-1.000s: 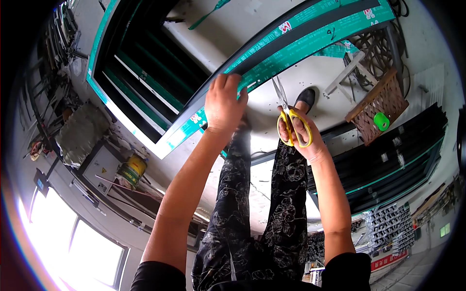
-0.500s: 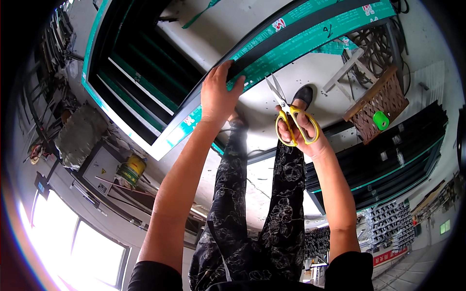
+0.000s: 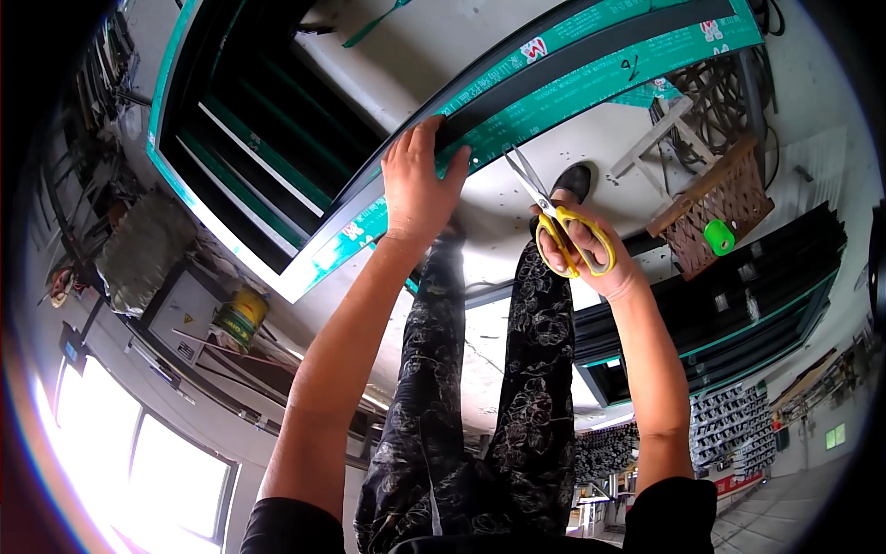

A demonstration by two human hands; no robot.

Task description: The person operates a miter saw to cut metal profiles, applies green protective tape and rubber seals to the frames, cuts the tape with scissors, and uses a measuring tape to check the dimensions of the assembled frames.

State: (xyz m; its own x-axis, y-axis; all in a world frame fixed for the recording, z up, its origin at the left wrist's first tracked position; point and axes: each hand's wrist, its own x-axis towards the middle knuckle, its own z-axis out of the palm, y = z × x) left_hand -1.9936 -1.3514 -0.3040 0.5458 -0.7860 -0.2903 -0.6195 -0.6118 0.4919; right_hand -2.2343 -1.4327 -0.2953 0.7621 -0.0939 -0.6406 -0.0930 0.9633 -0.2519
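My right hand (image 3: 598, 251) grips yellow-handled scissors (image 3: 544, 205), fingers through the loops. Their blades point up and left, slightly apart, with the tips close to the near side of a dark metal frame (image 3: 591, 85) faced with green printed film. Whether the tips touch the film I cannot tell. Over the corner side of this frame, my left hand (image 3: 420, 180) holds on, its fingers curled across the top edge and the thumb lying on the green face. More green-filmed bars (image 3: 242, 185) lie stacked inside the frame.
Right of my feet stands a brown woven basket (image 3: 711, 208) with a bright green roll (image 3: 719, 237) on it. Beyond it lie dark profiles (image 3: 720, 305) in a stack. A pale wooden stand (image 3: 655, 138) is near coiled cables. A yellow-green bucket (image 3: 242, 314) sits by the left wall.
The scissor blades have drawn closer together. My right hand has shifted slightly right and down, while my left hand keeps its place on the frame.
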